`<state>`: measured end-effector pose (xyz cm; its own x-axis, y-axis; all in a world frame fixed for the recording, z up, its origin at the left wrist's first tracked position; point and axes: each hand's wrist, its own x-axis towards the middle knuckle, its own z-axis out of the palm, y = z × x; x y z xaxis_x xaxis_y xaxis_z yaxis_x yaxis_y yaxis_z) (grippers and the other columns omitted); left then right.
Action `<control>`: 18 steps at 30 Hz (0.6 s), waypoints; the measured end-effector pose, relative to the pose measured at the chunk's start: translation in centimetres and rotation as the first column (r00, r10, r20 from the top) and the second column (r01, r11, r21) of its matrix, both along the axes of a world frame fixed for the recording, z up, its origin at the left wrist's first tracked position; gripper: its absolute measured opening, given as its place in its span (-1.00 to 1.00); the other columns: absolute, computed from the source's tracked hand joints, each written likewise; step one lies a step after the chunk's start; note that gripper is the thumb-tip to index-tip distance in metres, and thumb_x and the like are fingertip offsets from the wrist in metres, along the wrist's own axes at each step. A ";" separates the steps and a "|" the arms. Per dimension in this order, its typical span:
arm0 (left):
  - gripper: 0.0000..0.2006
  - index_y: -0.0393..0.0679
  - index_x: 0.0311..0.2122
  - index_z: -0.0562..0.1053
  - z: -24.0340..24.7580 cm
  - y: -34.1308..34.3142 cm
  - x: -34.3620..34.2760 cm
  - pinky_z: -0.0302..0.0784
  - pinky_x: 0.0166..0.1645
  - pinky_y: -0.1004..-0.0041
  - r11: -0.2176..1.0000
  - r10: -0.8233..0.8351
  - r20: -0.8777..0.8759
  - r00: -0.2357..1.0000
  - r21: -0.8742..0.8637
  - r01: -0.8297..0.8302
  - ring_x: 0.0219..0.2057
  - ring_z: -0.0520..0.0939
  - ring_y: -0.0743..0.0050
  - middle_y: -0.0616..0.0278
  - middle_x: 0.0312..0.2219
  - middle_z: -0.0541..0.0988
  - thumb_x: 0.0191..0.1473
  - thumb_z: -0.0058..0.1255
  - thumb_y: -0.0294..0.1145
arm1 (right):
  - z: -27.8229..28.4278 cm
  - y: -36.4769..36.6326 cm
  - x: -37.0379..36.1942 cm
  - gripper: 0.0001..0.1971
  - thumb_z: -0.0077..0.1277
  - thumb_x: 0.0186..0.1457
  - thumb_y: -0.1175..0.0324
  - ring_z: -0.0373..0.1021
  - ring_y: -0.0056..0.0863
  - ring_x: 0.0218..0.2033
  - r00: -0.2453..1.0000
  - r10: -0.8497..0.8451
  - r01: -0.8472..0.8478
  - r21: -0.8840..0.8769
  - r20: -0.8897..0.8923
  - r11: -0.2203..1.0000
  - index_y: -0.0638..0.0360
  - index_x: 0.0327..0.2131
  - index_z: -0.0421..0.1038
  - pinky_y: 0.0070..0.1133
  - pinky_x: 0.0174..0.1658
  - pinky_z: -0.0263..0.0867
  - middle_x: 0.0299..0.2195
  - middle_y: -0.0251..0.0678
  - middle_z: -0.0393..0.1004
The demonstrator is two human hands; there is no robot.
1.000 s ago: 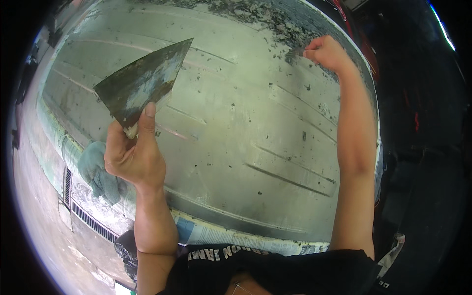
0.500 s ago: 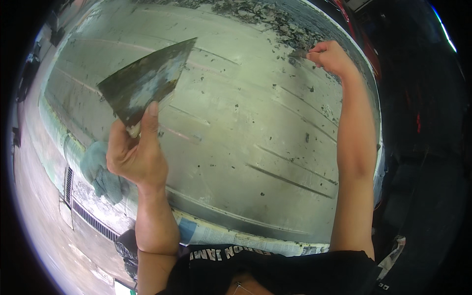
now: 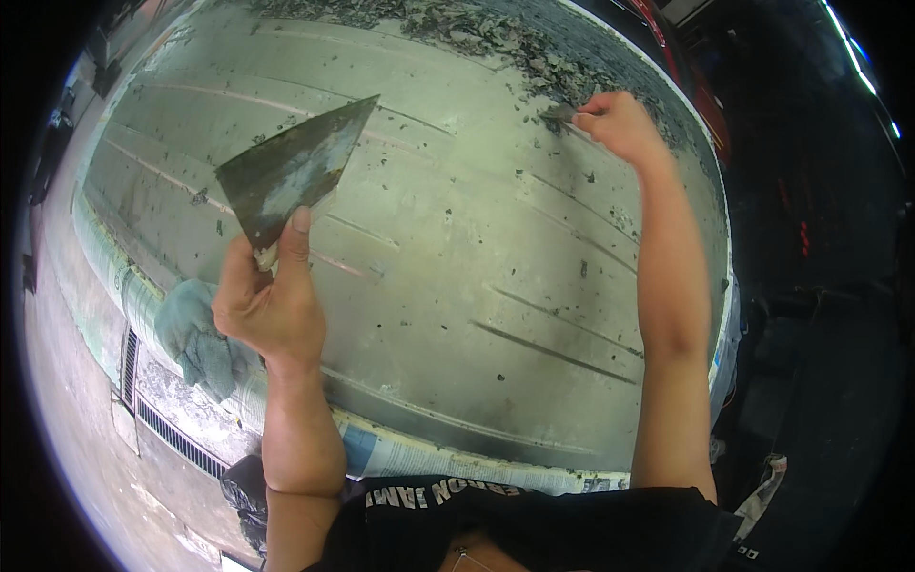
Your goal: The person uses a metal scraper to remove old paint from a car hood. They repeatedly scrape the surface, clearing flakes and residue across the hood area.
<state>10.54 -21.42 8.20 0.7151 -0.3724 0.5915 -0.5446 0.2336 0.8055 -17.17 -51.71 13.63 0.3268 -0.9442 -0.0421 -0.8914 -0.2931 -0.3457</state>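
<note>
Gripping broad scraper (image 3: 297,170) in left hand (image 3: 278,310) over the left part of the ridged panel (image 3: 419,286). Looks light and stiff, probably sharp-edged; best grasped by the pale handle (image 3: 268,257). Pinching a thin dark blade (image 3: 559,112) in right hand (image 3: 618,128), by flakes (image 3: 548,69) toward the panel's far right.

Panel (image 3: 429,276) moderately lit with soft sheen, left floor (image 3: 143,510) bright, right side near-black, strip light (image 3: 848,48) glaring, rim bowed and vignetted.
</note>
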 end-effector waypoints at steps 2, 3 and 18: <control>-0.83 -0.33 -0.23 0.62 0.6 -0.5 -0.3 0.43 -0.30 0.70 0.999 -0.013 -0.048 0.999 -0.045 0.011 -0.44 0.52 0.76 0.33 -0.42 0.68 0.04 0.33 -0.59 | -0.9 -1.2 -0.6 -0.69 0.25 -0.03 0.19 0.58 -0.20 -0.24 0.998 -0.031 0.032 -0.011 0.050 0.999 0.19 -0.27 0.65 -0.38 -0.06 0.43 -0.36 -0.07 0.64; -0.83 -0.33 -0.24 0.62 0.8 -0.4 -0.3 0.43 -0.29 0.70 0.998 -0.018 -0.069 0.997 -0.059 0.014 -0.44 0.52 0.76 0.34 -0.42 0.68 0.04 0.33 -0.59 | -1.1 -0.8 -0.2 -0.70 0.25 -0.03 0.19 0.58 -0.20 -0.23 0.996 -0.045 0.046 -0.007 0.078 0.999 0.19 -0.27 0.65 -0.38 -0.06 0.43 -0.36 -0.07 0.64; -0.82 -0.29 -0.26 0.62 0.5 -0.3 0.1 0.24 -0.47 0.74 0.997 0.076 -0.004 0.997 -0.008 -0.076 -0.56 0.39 0.85 0.35 -0.47 0.68 0.01 0.37 -0.52 | 0.3 -0.3 -2.0 -0.67 0.25 0.00 0.18 0.56 -0.37 -0.37 0.974 -0.190 0.182 0.070 0.126 0.981 0.23 -0.25 0.64 -0.45 -0.17 0.42 -0.44 -0.17 0.63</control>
<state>10.59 -21.70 8.70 0.7432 -0.3119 0.5919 -0.5582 0.1985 0.8056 -19.17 -52.05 13.93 0.1522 -0.9861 -0.0667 -0.8737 -0.1027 -0.4754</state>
